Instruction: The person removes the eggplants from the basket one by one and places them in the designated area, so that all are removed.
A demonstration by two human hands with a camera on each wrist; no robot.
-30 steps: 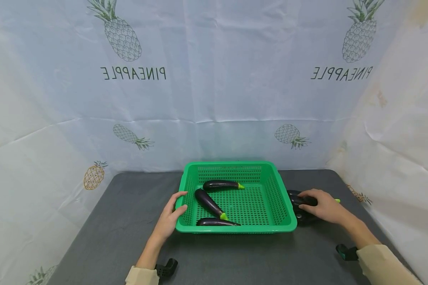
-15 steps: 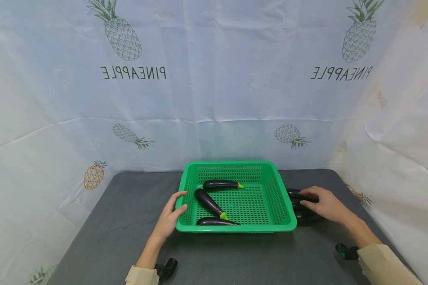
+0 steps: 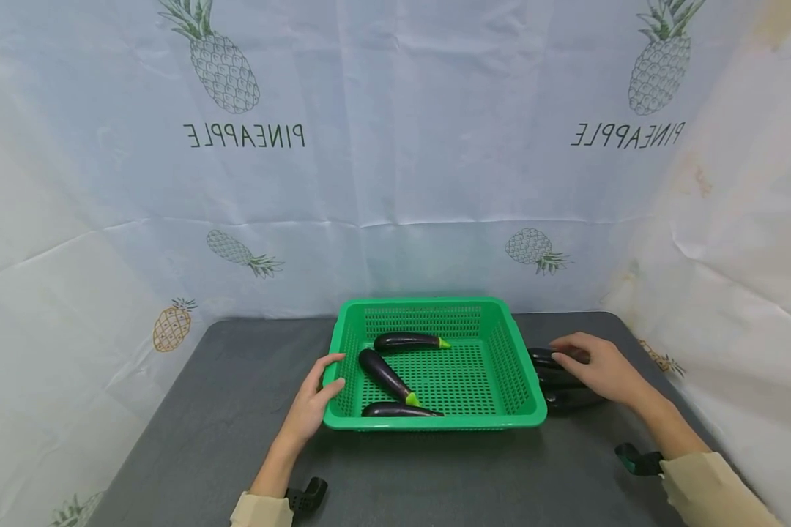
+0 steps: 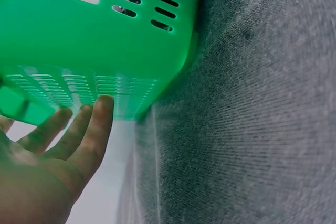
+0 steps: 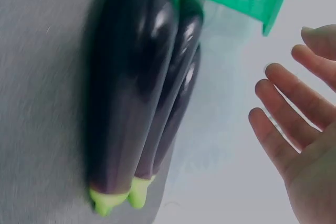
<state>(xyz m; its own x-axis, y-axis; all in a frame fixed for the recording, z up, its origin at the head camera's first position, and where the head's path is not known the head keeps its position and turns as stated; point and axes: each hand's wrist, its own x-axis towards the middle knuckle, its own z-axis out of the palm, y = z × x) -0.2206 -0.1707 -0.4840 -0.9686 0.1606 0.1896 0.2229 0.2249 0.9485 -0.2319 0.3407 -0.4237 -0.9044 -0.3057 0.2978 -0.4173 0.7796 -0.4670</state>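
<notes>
In the head view, my left hand (image 3: 307,404) holds the left rim of a green plastic basket (image 3: 435,422), thumb and forefinger over the edge. The left wrist view shows its other fingers (image 4: 94,135) nearly straight along the basket's outer wall. Inside lie three dark purple eggplants: one at the back (image 3: 405,342), one slanting (image 3: 384,375), one by the front wall (image 3: 395,410). Right of the basket, three more eggplants (image 5: 131,87) lie side by side on the table. My right hand (image 3: 603,369) is above them, fingers apart and holding nothing; the right wrist view shows a gap.
A dark grey table (image 3: 257,410) bears the basket and eggplants. White cloth (image 3: 435,183) printed with pineapples hangs behind and at both sides. The basket's back stands near the hanging cloth. Each wrist wears a black band mount (image 3: 307,496).
My right hand has let go of an eggplant beside the basket, leaving it with the others, and has risen slightly away. The left hand and basket have stayed in place.
</notes>
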